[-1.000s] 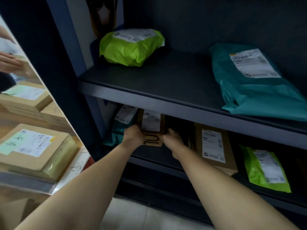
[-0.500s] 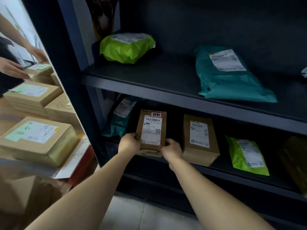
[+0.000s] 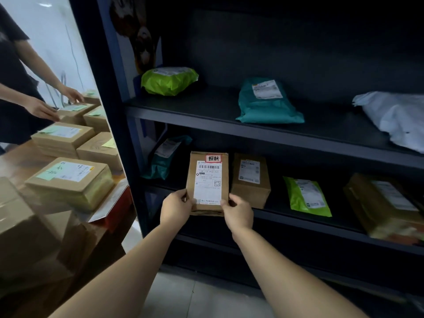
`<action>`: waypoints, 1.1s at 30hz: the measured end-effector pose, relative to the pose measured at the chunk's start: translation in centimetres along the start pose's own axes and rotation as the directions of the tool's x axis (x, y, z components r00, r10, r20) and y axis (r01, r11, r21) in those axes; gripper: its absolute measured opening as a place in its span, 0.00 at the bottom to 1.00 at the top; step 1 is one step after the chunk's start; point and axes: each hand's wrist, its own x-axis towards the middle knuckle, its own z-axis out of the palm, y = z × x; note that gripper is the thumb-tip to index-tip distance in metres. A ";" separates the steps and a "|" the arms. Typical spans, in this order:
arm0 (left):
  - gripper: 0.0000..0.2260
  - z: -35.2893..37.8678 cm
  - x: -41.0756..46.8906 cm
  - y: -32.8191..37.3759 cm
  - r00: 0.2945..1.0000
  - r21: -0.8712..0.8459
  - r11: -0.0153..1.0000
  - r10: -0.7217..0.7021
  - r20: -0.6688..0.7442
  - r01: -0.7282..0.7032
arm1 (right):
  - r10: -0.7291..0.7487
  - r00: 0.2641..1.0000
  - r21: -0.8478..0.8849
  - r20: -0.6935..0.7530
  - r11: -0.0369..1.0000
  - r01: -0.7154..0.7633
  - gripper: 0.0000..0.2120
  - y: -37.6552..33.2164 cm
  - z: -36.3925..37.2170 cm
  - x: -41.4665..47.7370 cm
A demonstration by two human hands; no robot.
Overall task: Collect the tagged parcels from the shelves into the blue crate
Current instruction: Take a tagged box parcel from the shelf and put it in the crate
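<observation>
Head view: the box has come forward. A second ago it lay deep under the upper shelf, with only its near end showing between the hands. Now it stands almost upright at the front of the lower shelf, its labelled face turned to the camera. Half a second ago it was already out, and it now sits a little higher and squarer. The left hand still grips the bottom left corner, fingers curled behind and thumb on the front. The right hand holds the bottom right corner the same way, its thumb on the edge of the label. I cannot tell whether the box's bottom edge still touches the shelf lip.

For the task, this looks like a check passed. A red-bordered tag with handwritten characters sits at the top of the box, above the barcode. The plain box just beside it has a label but no such tag. So this one probably belongs in the crate, which is not in view, and the carry is still to come.

The box is brown cardboard, tall and narrow, and looks rigid. Its lower end looks slightly crumpled. The long white label covers most of its face.
</observation>
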 end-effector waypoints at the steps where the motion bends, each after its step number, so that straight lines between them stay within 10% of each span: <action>1: 0.15 0.0 -0.6 0.1 1.000 -0.001 1.000 0.009 0.004 -0.009 | -0.001 1.000 0.013 -0.013 1.000 0.001 0.20 0.1 -0.4 -0.7; 17: 0.21 -0.1 -12.1 1.1 0.933 -0.068 0.969 0.247 0.262 -0.237 | 0.061 0.928 0.083 -0.368 0.996 -0.032 0.18 4.2 -5.7 -15.6; 33: 0.20 10.0 -29.0 8.9 0.691 -0.248 0.855 0.515 0.507 -0.455 | 0.163 0.688 0.186 -0.707 0.982 -0.042 0.16 13.3 -21.1 -27.6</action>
